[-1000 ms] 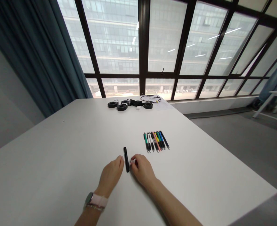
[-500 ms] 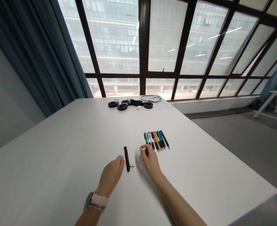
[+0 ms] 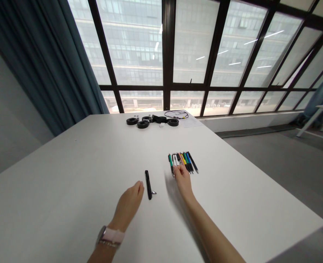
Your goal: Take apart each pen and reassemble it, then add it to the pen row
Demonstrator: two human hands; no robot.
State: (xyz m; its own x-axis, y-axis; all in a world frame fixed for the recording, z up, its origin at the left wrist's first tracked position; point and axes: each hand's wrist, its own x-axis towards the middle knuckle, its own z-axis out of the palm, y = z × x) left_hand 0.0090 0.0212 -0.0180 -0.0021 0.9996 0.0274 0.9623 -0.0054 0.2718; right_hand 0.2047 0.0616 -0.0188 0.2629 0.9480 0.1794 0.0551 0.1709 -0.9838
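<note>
A black pen (image 3: 148,184) lies alone on the white table (image 3: 68,175), with a tiny metal piece (image 3: 154,192) beside its near end. My left hand (image 3: 128,206) rests on the table just left of that pen, fingers loosely curled, holding nothing. My right hand (image 3: 182,178) reaches over the near ends of a row of several coloured pens (image 3: 185,162), its fingertips touching the pens in the middle of the row. Whether it grips one is hidden by the fingers.
At the table's far edge lie black rings (image 3: 143,124), a small black device and a looped cable (image 3: 175,114). Large windows and a dark curtain (image 3: 54,65) stand behind. The table's right edge (image 3: 287,190) drops to grey floor.
My right hand left the black pen and moved right and away to the row of coloured pens. A small metal piece now lies by the black pen. The left hand stayed put.
</note>
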